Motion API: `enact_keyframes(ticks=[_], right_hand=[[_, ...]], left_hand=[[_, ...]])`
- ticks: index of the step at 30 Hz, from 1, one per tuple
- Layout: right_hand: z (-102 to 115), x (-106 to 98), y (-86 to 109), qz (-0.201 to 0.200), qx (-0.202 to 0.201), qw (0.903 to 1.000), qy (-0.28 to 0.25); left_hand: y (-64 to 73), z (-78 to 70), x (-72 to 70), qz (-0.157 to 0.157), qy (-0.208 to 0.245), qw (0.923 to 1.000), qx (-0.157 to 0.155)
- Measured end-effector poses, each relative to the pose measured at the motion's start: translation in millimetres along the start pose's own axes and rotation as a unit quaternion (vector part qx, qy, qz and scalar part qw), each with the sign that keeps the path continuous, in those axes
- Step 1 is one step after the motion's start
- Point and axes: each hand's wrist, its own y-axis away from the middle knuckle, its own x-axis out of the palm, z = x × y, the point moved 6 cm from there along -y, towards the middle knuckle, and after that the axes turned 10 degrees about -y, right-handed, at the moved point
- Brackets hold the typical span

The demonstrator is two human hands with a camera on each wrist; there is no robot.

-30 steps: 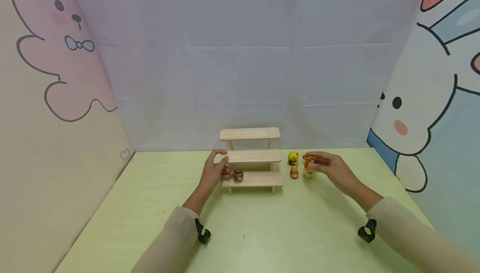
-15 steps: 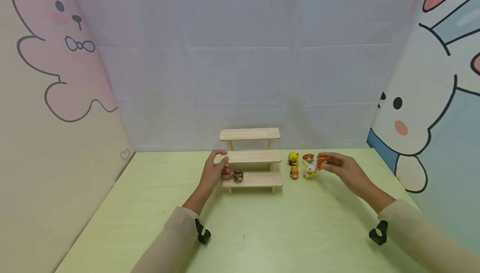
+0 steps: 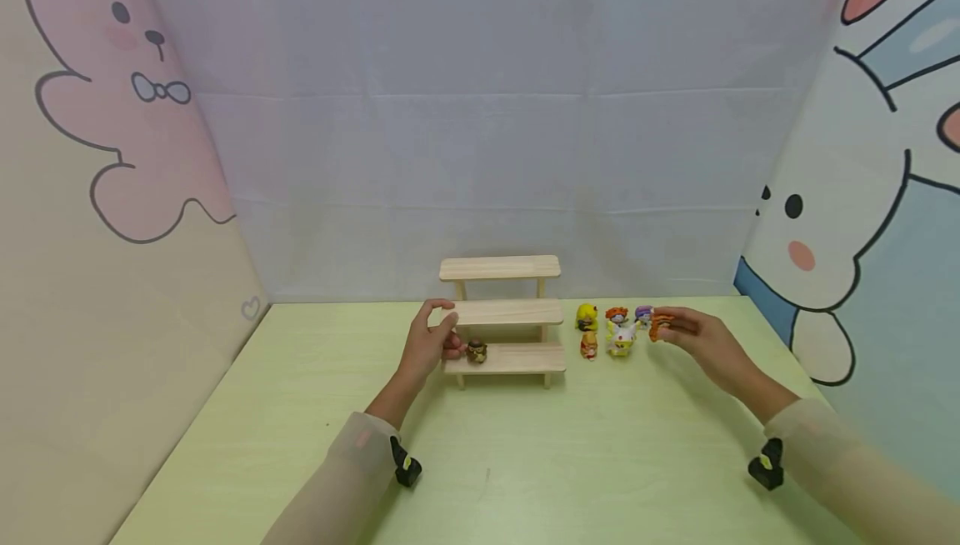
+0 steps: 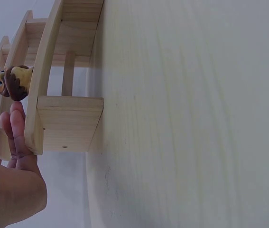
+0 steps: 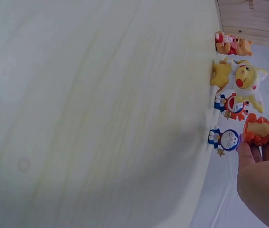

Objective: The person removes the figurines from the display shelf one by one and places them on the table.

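Observation:
My left hand [image 3: 426, 343] is at the left end of a three-tier wooden display shelf [image 3: 517, 312], thumb and index finger gripping the middle tier's end. Its other fingers touch the bottom tier, close by a brown owl figurine [image 3: 477, 351] [image 4: 18, 83] standing there. At the right, my right hand [image 3: 705, 343] [image 5: 262, 166] pinches an orange tiger-like figurine [image 3: 660, 327] [image 5: 260, 130], raised off the table. Just left of it stands a blue-and-white cat figurine with a purple top [image 3: 642, 316] [image 5: 229, 140]; whether they touch cannot be told.
Right of the shelf several figurines stand grouped: a yellow one [image 3: 587, 317], a bear [image 3: 588, 345], a white-and-yellow one [image 3: 620, 341], and one with a red crab-like hat [image 3: 617, 315]. The pale green table [image 3: 480, 445] ends at a white cloth wall [image 3: 480, 153].
My right hand has carried the orange figurine to the right, away from over the group, uncovering the red-hatted and purple-topped figurines. My left hand and the owl have stayed in place.

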Motion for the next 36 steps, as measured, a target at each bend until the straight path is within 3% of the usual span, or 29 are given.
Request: enact_keyframes(ticks=[9, 19, 36], right_hand=[[-17, 4, -6.9, 0.020, -0.013, 0.9995, -0.021], [-31, 11, -12.2, 0.029, 0.004, 0.9987, -0.042], [-31, 16, -7.6, 0.029, 0.018, 0.9981, -0.051]], left_hand=[[-1.3, 0.2, -0.1, 0.001, -0.002, 1.0000, 0.005], [-2.6, 1.9, -0.1, 0.001, 0.001, 1.0000, 0.004], [-1.8, 1.7, -0.2, -0.001, 0.001, 1.0000, -0.001]])
